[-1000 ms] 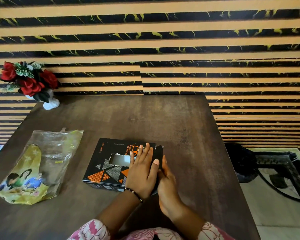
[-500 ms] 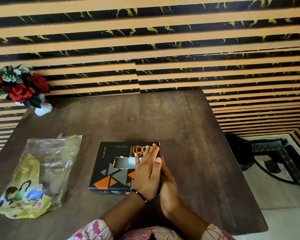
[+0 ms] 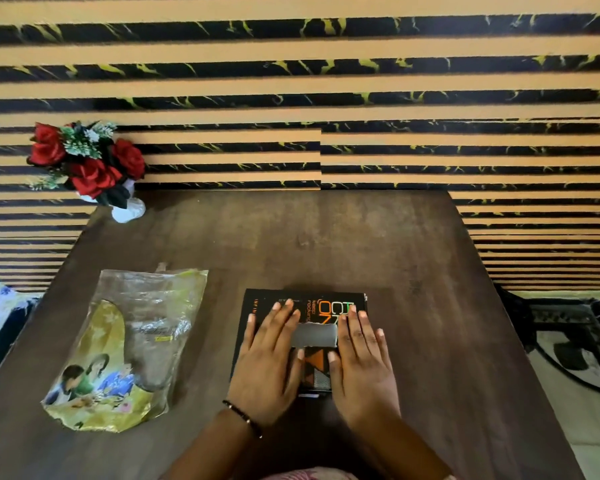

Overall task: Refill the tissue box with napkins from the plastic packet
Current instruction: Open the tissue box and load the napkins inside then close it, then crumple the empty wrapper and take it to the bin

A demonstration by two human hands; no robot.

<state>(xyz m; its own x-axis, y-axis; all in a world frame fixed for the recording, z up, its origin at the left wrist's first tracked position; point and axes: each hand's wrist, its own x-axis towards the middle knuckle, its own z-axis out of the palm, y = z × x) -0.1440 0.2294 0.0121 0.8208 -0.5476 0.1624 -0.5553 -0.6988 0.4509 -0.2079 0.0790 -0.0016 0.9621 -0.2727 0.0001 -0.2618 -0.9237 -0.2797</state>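
Head view: the box (image 3: 305, 306) lies flat at the near middle of the surface (image 3: 326, 244), slot up. Your left hand (image 3: 271, 362) and right hand (image 3: 361, 358) rest on it, palms down, fingers spread, grasping nothing; this likely presses the top flat. The box is printed black card with a torn-edged slot showing grey inside. The packet (image 3: 125, 344), crinkled clear-and-yellow film, lies well apart to the left and looks slack, probably emptied.
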